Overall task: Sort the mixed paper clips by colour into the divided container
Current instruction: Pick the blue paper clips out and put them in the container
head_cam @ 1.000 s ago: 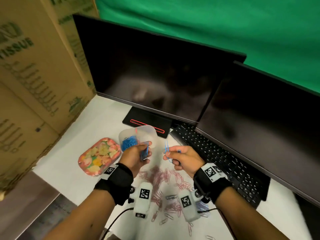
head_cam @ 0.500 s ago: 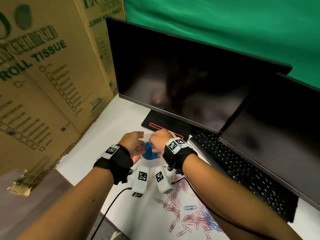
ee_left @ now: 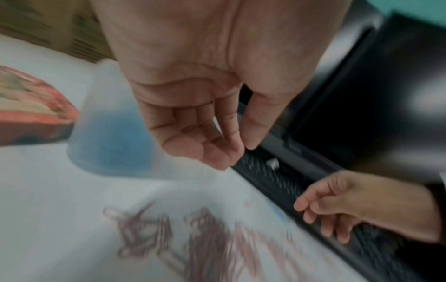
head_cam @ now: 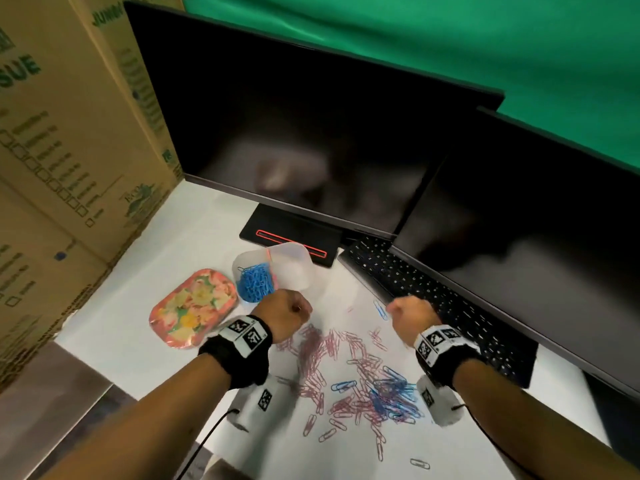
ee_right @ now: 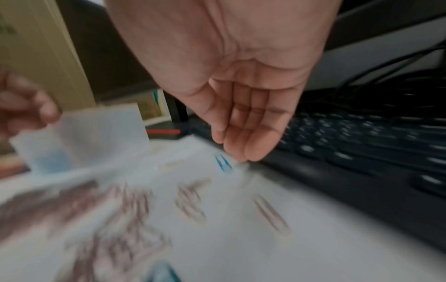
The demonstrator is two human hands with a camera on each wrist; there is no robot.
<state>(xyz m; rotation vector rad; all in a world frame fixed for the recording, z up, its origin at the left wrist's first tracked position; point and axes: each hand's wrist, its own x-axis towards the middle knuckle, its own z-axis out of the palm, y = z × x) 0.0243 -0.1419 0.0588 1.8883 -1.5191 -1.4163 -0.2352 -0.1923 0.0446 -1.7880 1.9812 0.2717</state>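
Sorting is part done, by my judgement. The divided container [head_cam: 275,271], a translucent plastic tub with a pink divider, sits on the white surface [head_cam: 166,258] in front of the monitor stand [head_cam: 294,233]. Its left compartment holds a heap of blue paper clips [head_cam: 255,285]; the right compartment looks empty from the head view. No pink clips are sorted yet, as far as I can see.

Left to do: a large scatter of pink paper clips [head_cam: 322,351] lies on the surface nearer the person, mixed at its right end with a cluster of loose blue clips [head_cam: 391,393]. One stray blue clip [head_cam: 380,309] lies apart, just beside the keyboard [head_cam: 433,292].

Left hand [head_cam: 284,315] hovers just in front of the container, fingers loosely curled, thumb and forefinger tips close together; the left wrist view shows nothing between them. Right hand [head_cam: 412,315] hovers near the stray blue clip, fingers relaxed and slightly bent, palm empty in the right wrist view. Both wrist views are blurred.

A floral lid [head_cam: 194,308] lies flat left of the container, touching or nearly so. Cardboard boxes [head_cam: 69,133] stand at far left.
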